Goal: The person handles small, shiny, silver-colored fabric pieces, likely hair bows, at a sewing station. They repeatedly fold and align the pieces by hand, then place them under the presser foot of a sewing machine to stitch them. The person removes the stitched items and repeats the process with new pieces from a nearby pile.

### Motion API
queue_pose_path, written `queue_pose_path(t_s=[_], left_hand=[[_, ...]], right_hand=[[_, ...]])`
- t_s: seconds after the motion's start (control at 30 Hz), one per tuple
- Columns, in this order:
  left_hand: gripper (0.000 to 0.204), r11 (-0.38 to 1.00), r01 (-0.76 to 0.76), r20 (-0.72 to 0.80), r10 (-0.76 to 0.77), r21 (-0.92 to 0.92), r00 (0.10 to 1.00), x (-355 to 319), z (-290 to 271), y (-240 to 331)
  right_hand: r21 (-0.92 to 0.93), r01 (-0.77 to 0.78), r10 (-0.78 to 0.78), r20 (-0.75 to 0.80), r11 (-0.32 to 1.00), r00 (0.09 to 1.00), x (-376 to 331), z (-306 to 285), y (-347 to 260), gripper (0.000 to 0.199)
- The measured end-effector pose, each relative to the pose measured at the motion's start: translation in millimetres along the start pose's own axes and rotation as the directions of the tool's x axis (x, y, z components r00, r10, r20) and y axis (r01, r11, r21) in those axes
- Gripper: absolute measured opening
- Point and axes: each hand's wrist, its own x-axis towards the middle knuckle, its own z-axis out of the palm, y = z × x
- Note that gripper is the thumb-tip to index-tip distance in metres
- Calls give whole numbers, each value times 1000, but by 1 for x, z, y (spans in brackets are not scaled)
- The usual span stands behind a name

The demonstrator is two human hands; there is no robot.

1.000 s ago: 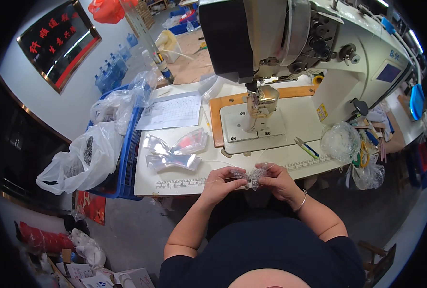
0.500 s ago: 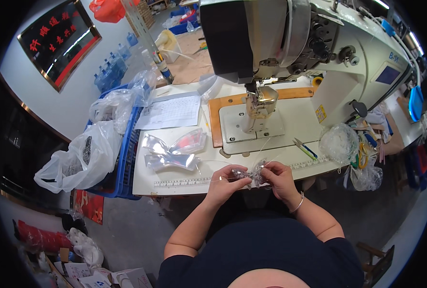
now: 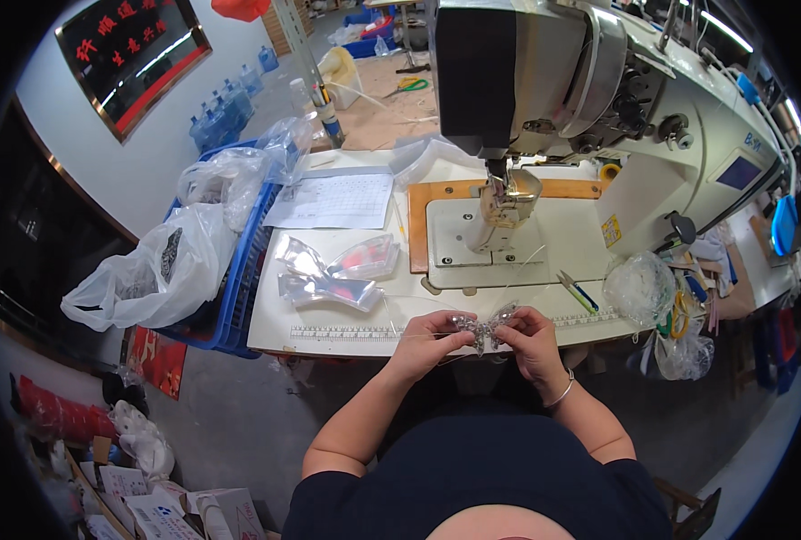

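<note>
Silvery glittering piece [image 3: 480, 333] is at the near edge of the table [image 3: 270, 315], pinched narrowly between thumb and fingers of both the left hand [image 3: 429, 346] and the right hand [image 3: 532, 343]. Beyond the left hand and to its left lie a clear bow-shaped piece [image 3: 333, 286] and, farther off, a printed grid sheet [image 3: 333, 200]; a graduated ruler strip [image 3: 346, 333] runs just beside that hand. Beyond the right hand, a sewing machine [image 3: 657, 180] bears blue lettering [image 3: 753, 141] and a yellow label [image 3: 611, 230]; well beyond the left hand, a dark framed panel [image 3: 135, 67] carries red characters.
</note>
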Motion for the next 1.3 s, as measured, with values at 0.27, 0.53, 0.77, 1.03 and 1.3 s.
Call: queue_pose_path(t_s=[0.27, 0.53, 0.77, 1.03, 1.3], left_hand=[[33, 997, -37, -61, 33, -73, 998, -4, -3, -9], [68, 384, -357, -235, 888, 852, 395, -23, 15, -12], [42, -21, -363, 218, 833, 932, 509, 2, 36, -8], [16, 984, -146, -84, 155, 103, 984, 20, -10, 39], [19, 959, 86, 297, -168, 269, 940, 29, -15, 57]], right_hand=[[-22, 23, -23, -4, 1000, 1000, -1, 1, 1, 23], [-44, 154, -157, -68, 987, 985, -1, 9, -5, 22], [116, 5, 7, -104, 993, 995, -10, 40, -20, 21], [-335, 197, -132, 208, 921, 969, -36, 33, -66, 36], [-854, 501, -467, 504, -143, 727, -10, 30, -96, 63]])
